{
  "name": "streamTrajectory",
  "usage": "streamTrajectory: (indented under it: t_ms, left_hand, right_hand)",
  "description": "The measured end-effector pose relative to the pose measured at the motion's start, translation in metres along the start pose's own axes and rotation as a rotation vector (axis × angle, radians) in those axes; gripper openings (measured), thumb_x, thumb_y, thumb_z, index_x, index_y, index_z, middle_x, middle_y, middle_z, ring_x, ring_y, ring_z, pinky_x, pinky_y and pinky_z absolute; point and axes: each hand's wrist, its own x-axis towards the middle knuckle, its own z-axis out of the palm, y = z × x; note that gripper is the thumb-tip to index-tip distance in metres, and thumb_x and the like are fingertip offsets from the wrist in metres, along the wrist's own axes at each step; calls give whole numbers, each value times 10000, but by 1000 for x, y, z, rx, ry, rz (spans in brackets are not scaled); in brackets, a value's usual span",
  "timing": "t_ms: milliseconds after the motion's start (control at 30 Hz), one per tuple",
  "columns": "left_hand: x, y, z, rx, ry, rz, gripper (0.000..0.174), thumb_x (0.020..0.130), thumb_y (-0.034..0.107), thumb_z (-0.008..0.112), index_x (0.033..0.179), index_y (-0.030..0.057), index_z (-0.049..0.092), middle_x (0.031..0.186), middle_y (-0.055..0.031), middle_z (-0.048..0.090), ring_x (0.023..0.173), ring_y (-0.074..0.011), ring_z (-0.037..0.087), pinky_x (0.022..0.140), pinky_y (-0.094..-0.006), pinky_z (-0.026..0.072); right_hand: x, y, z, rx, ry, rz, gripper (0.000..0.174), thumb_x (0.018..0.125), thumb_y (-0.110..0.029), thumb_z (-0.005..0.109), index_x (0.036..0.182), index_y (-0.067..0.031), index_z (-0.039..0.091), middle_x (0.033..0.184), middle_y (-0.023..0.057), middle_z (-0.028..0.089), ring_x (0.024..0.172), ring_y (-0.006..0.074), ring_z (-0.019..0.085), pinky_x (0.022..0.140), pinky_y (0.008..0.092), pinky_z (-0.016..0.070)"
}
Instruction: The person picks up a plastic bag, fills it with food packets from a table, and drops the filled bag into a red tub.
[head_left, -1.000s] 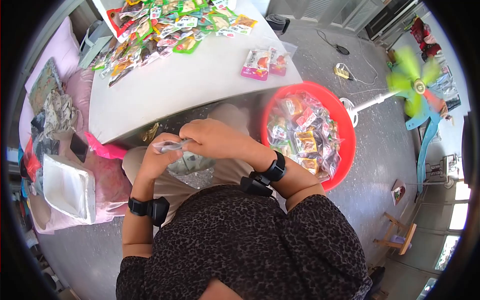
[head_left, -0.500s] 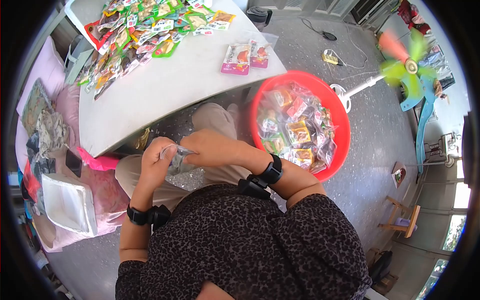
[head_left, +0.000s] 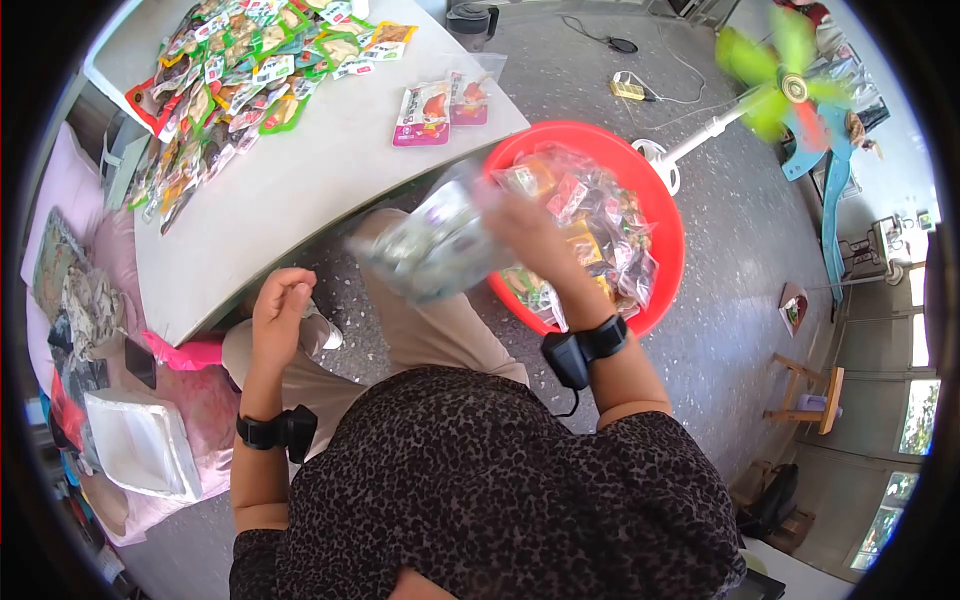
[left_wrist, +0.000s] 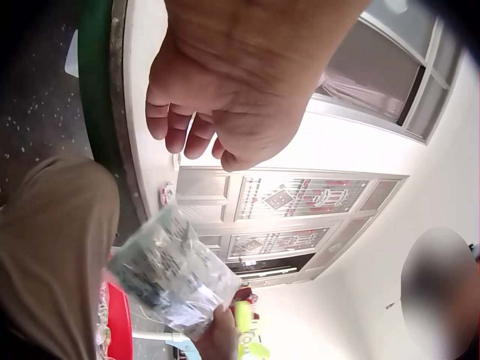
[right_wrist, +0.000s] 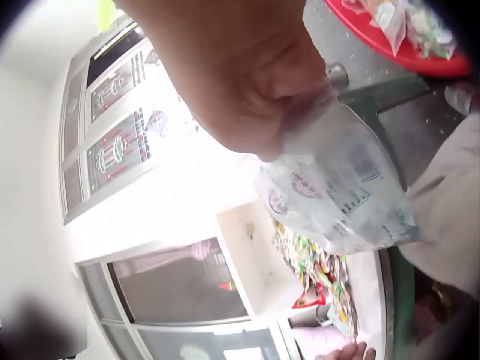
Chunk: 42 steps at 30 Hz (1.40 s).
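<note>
My right hand (head_left: 538, 238) grips a clear plastic bag (head_left: 430, 245) by its gathered top, blurred by motion, between the table edge and the red tub (head_left: 672, 275). In the right wrist view the bag (right_wrist: 345, 191) hangs from the curled fingers, with printed packets showing through the film. Over the left thigh my left hand (head_left: 283, 312) is apart from the bag. Its fingers are loosely bent and hold nothing, as the left wrist view of the hand (left_wrist: 232, 97) also shows. Inside the tub lie several filled clear bags (head_left: 590, 225).
On the white table (head_left: 300, 190) lie a heap of colourful food packets (head_left: 240, 85) and pink-and-white pouches (head_left: 425, 115) near the right corner. A white foam box (head_left: 145, 440) sits at the left. Beyond the tub stands a fan (head_left: 793, 88) with turning blades.
Both hands were together at the bag's top over the lap. The left hand has let go, while the right hand has swung the bag up and right toward the tub. The head view has shifted.
</note>
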Motion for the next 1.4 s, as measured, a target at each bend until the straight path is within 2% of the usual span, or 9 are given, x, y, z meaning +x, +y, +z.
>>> streamTrajectory:
  t_ms: [100, 333, 500, 633, 733, 833, 1033, 1267, 1400]
  left_hand:
    - [-8, -21, -12, 16, 57, -105, 151, 818, 112, 482, 927, 8, 495, 859, -26, 518, 794, -83, 471, 724, -209, 378]
    - [-30, -71, -31, 181, 100, -227, 92, 807, 88, 450, 850, 18, 492, 749, -19, 498, 669, -73, 432, 612, -193, 362]
    - [-49, -100, -45, 265, 130, -309, 103, 798, 104, 464, 846, 16, 489, 727, -17, 491, 644, -70, 429, 586, -189, 357]
    - [-59, -109, -55, 272, 173, -391, 123, 787, 106, 481, 863, 12, 500, 724, -19, 500, 641, -77, 450, 587, -197, 370]
    - [-60, -104, -61, 290, 171, -430, 131, 788, 104, 481, 874, 8, 502, 713, -16, 499, 634, -77, 455, 586, -196, 372]
    - [-60, -98, -61, 249, 164, -451, 131, 791, 104, 474, 875, 6, 498, 704, -13, 495, 621, -73, 448, 578, -193, 367]
    - [-64, -101, -59, 271, 165, -415, 137, 789, 105, 477, 880, 5, 499, 716, -15, 501, 644, -77, 465, 600, -197, 378]
    - [-64, -99, -60, 252, 187, -446, 150, 776, 113, 498, 882, 8, 512, 762, -27, 519, 698, -88, 482, 628, -210, 389]
    - [-72, -111, -65, 301, 218, -355, 144, 766, 118, 507, 858, 8, 526, 759, -38, 528, 717, -107, 493, 640, -227, 397]
  right_hand:
    - [-11, 57, -40, 425, 254, 160, 101, 786, -138, 504, 736, -51, 516, 650, -36, 441, 583, 62, 437, 522, 218, 376]
    - [-62, 192, -91, -409, 653, 205, 111, 733, -116, 517, 704, -11, 499, 659, 141, 523, 613, 254, 519, 579, 333, 402]
    - [-120, 334, -116, -360, 866, 449, 130, 714, -134, 514, 643, -25, 510, 572, 27, 490, 516, 112, 457, 466, 261, 366]
    - [-129, 319, -153, -2, 860, 702, 127, 711, -134, 502, 643, -28, 517, 564, 31, 488, 497, 110, 456, 439, 259, 358]
    - [-123, 316, -193, 415, 1000, 446, 133, 705, -128, 511, 615, -31, 501, 552, 36, 479, 477, 121, 452, 427, 259, 365]
    - [-138, 383, -244, 129, 1054, 591, 103, 712, -78, 487, 611, -61, 505, 596, -10, 499, 480, 107, 481, 391, 254, 355]
    - [-166, 357, -210, -1550, -100, 1042, 154, 734, -224, 500, 796, -147, 617, 782, 9, 612, 666, 160, 593, 499, 276, 427]
    - [-113, 341, -108, 385, 925, 836, 171, 709, -107, 490, 857, -50, 555, 623, 41, 539, 558, 164, 541, 446, 279, 424]
    - [-40, 247, -89, 385, 675, 647, 200, 713, -82, 487, 901, -13, 495, 698, 47, 524, 602, 140, 537, 465, 257, 421]
